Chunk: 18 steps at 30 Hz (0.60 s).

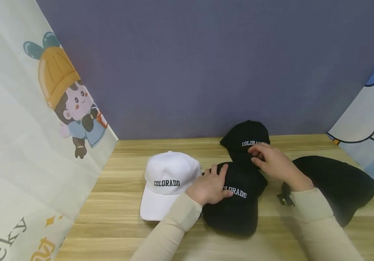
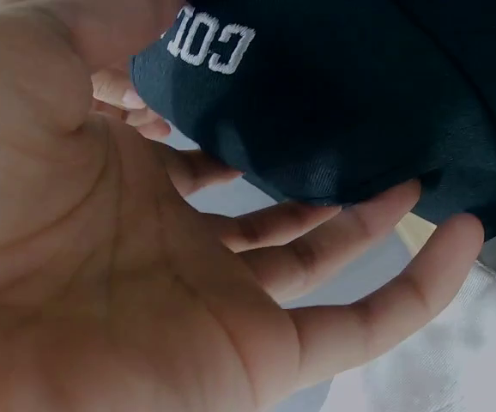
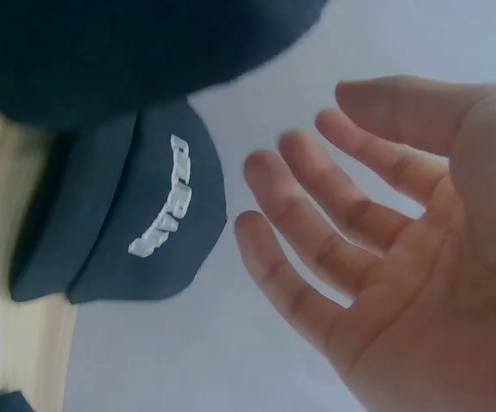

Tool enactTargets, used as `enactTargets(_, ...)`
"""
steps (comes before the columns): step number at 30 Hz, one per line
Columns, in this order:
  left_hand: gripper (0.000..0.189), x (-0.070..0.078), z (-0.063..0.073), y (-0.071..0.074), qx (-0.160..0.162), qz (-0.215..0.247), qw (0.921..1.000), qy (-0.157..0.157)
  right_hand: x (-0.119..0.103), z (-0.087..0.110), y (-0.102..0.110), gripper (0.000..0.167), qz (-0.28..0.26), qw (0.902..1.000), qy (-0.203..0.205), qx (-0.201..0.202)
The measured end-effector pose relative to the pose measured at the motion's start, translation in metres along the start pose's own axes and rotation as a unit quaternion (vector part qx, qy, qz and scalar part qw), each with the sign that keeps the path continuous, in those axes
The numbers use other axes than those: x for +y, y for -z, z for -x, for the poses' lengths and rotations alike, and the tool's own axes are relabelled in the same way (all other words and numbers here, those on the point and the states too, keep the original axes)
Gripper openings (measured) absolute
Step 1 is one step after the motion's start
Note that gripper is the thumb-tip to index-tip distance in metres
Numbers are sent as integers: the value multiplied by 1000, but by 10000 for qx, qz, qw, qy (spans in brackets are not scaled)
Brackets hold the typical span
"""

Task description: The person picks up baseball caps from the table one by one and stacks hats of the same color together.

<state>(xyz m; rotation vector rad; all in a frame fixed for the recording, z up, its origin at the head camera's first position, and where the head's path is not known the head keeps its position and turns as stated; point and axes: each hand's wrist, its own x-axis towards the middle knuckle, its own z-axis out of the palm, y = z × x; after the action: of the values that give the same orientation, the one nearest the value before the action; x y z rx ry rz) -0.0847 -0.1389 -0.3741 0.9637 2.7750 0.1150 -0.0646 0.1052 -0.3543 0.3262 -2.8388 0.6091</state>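
A black cap (image 1: 230,219) with white COLORADO lettering lies in the middle of the table, its brim toward me. My left hand (image 1: 210,186) is at its left side with fingers spread; in the left wrist view the fingertips of that hand (image 2: 171,266) meet the cap's (image 2: 334,112) edge. Behind it sits another black COLORADO cap (image 1: 247,132), also seen in the right wrist view. My right hand (image 1: 273,163) hovers over this rear cap's right side, holding nothing; its fingers are loosely bent and apart. Just left of my left hand stands a white COLORADO cap (image 1: 170,166).
At the right, a black cap (image 1: 333,177) lies partly behind my right forearm, a strap with a buckle (image 1: 285,200) beside it. The wooden table (image 1: 115,203) ends at a grey-blue back panel (image 1: 206,72). Printed panels with cartoon figures (image 1: 79,105) border both sides.
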Motion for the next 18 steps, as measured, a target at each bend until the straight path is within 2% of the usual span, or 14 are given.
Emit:
enactTargets(7,88,5,-5,-4,189,-46,9995,242,28,2,2,20,200,9992,-257,-215)
enactTargets(12,92,7,-6,-4,290,-63,9992,281,55,1,-15,31,621,9954,-577,-441)
enactTargets(15,95,9,-4,0,505,-269,9983,104,68,1,-28,40,793,9922,-755,-602)
enactTargets(18,90,15,2,5,781,-584,9949,-259,75,1,-38,46,826,9904,-858,-702)
